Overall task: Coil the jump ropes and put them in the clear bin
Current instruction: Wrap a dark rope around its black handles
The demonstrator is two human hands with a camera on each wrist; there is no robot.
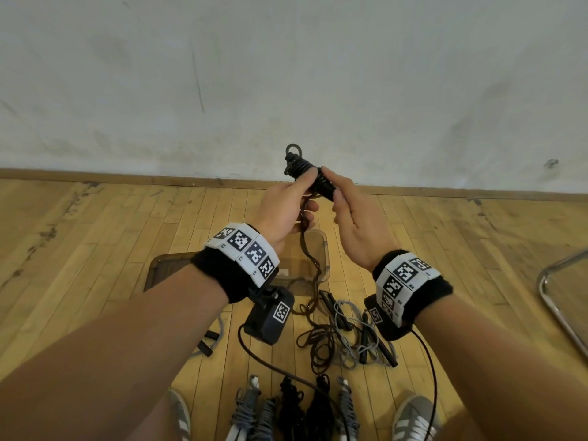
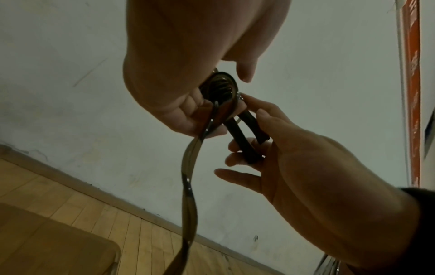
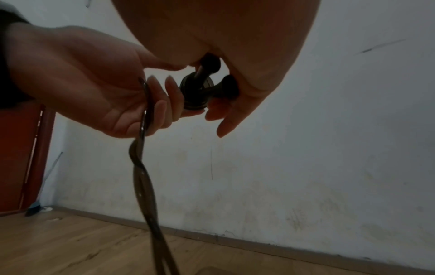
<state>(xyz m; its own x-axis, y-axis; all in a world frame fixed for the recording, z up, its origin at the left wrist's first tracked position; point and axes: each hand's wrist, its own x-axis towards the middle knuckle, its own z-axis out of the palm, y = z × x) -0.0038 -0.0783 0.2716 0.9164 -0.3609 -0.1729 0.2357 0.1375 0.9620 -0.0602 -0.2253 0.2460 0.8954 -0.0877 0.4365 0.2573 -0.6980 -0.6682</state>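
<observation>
The black jump rope [image 1: 307,173] is held up in front of the wall, above the floor, with its two handles side by side and part of the cord wound in tight turns round them; a small loop sticks out at the top. The right hand [image 1: 353,214] grips the lower ends of the handles, thumb on one side and curled fingers on the other. The left hand [image 1: 283,211] pinches the wound part between thumb and forefinger, while its other fingers curl round the loose doubled cord, which hangs twisted down from the palm toward the floor. Straight below the hands the clear bin [image 1: 323,249] stands on the wooden floor [image 1: 95,249], and the hanging cord crosses over it. Nearer the person's feet lies a tangle of loose ropes [image 1: 346,332], black and grey, with their handles. Closest of all, between the two shoes [image 1: 413,421], a row of wound rope bundles [image 1: 292,409] lies side by side. A metal chair leg [image 1: 553,300] shows at the right edge.
</observation>
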